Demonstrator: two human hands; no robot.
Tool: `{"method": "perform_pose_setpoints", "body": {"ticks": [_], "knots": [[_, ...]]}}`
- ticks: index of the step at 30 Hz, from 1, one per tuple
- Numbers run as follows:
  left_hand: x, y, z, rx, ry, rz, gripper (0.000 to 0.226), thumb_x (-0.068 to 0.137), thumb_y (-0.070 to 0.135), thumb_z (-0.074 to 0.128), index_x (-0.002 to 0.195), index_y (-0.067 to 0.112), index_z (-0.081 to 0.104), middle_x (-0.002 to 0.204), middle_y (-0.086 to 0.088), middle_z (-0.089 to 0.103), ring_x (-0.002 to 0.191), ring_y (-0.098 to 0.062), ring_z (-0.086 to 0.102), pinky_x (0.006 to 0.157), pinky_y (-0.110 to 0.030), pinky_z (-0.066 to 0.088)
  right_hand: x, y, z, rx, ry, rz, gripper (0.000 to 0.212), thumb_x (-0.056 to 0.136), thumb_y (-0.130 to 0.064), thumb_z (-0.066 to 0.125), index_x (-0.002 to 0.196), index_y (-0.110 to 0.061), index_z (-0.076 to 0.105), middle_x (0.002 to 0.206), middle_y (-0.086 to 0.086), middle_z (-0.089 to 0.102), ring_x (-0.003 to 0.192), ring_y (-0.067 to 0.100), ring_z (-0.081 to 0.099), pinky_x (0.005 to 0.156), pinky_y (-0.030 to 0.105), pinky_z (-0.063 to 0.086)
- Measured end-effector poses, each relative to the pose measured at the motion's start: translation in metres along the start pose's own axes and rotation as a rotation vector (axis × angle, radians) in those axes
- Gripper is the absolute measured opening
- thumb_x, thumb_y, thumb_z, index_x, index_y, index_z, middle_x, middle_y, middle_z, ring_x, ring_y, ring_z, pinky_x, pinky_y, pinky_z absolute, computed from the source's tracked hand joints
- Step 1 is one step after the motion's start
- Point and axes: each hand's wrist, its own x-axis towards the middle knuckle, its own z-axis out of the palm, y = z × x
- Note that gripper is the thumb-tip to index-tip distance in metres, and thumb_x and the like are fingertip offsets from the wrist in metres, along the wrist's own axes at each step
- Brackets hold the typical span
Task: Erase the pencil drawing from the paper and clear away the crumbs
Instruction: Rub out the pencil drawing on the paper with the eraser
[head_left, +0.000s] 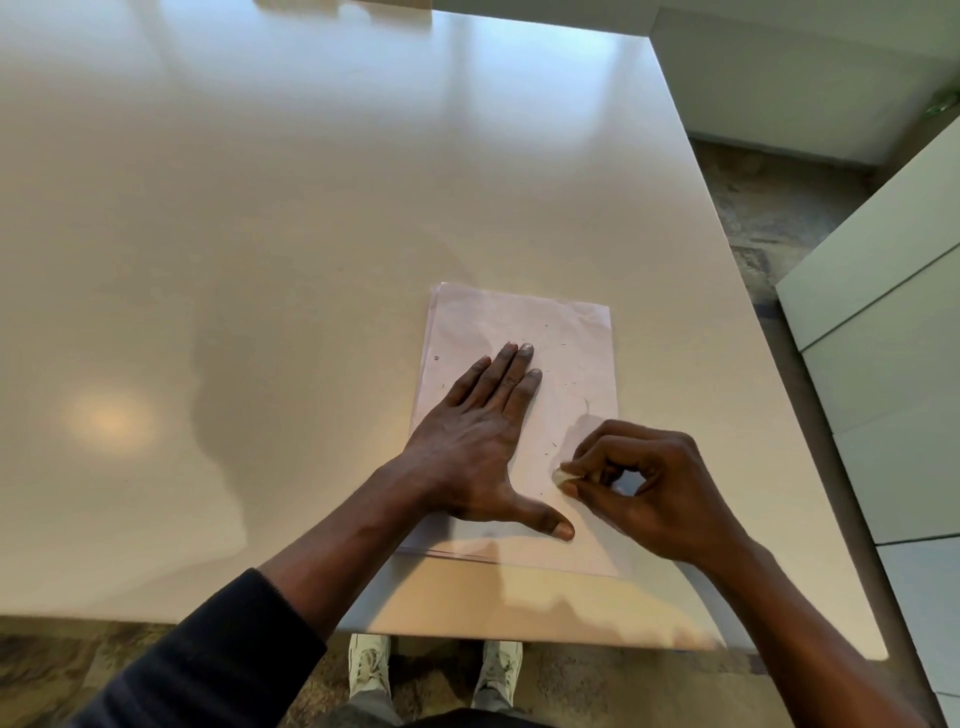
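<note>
Here, just right of centre in the lower frame, the right hand (644, 488) pinches a small pale eraser (563, 475) between thumb and fingertips, its end on the paper (519, 317), likely to rub there. Just left, the left hand (472, 441) lies flat, fingers straight and thumb spread, pressing the sheet, apparently so it won't slide or crumple. Dark crumbs (554, 445) dot the sheet, not yet cleared. Further up, the glossy surface (260, 208) runs to the frame's top.

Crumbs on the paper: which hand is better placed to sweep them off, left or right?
Left, probably. The left hand lies flat on the paper, straight fingers among the crumbs; the right hand is occupied, pinching the eraser.
</note>
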Motion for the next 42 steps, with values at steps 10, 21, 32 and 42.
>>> {"method": "perform_pose_setpoints", "body": {"ticks": [10,21,32,42], "knots": [[0.0,0.001,0.0,-0.007,0.009,-0.011,0.159,0.062,0.106,0.053,0.165,0.014,-0.026,0.164,0.001,-0.049,0.148,-0.012,-0.05,0.13,-0.039,-0.021,0.03,0.015,-0.01,-0.068,0.148,0.051,0.01,0.086,-0.015,0.09,0.09,-0.011,0.082,0.09,-0.006,0.076,0.074,0.018,0.072,0.065,0.037,0.061],[0.0,0.001,0.0,-0.004,0.018,-0.008,0.158,0.063,0.106,0.053,0.166,0.014,-0.025,0.165,0.001,-0.048,0.149,-0.012,-0.049,0.13,-0.039,-0.02,0.037,0.026,-0.018,-0.081,0.176,0.088,0.011,0.085,-0.016,0.091,0.09,-0.012,0.082,0.09,-0.006,0.077,0.073,0.02,0.073,0.065,0.043,0.061],[0.0,0.0,0.0,-0.009,0.024,-0.011,0.159,0.062,0.107,0.053,0.166,0.014,-0.024,0.166,0.001,-0.048,0.149,-0.012,-0.049,0.13,-0.038,-0.02,0.038,0.031,-0.021,-0.089,0.182,0.057,0.013,0.087,-0.021,0.088,0.092,-0.01,0.082,0.089,-0.002,0.076,0.073,0.022,0.071,0.064,0.047,0.059],[0.0,0.001,-0.001,-0.009,0.031,-0.014,0.159,0.061,0.107,0.052,0.166,0.014,-0.023,0.166,0.001,-0.047,0.149,-0.011,-0.049,0.129,-0.038,-0.021,0.042,0.033,-0.027,-0.12,0.125,0.079,0.011,0.085,-0.016,0.09,0.092,-0.011,0.082,0.089,-0.004,0.076,0.074,0.019,0.072,0.068,0.042,0.061]]}}
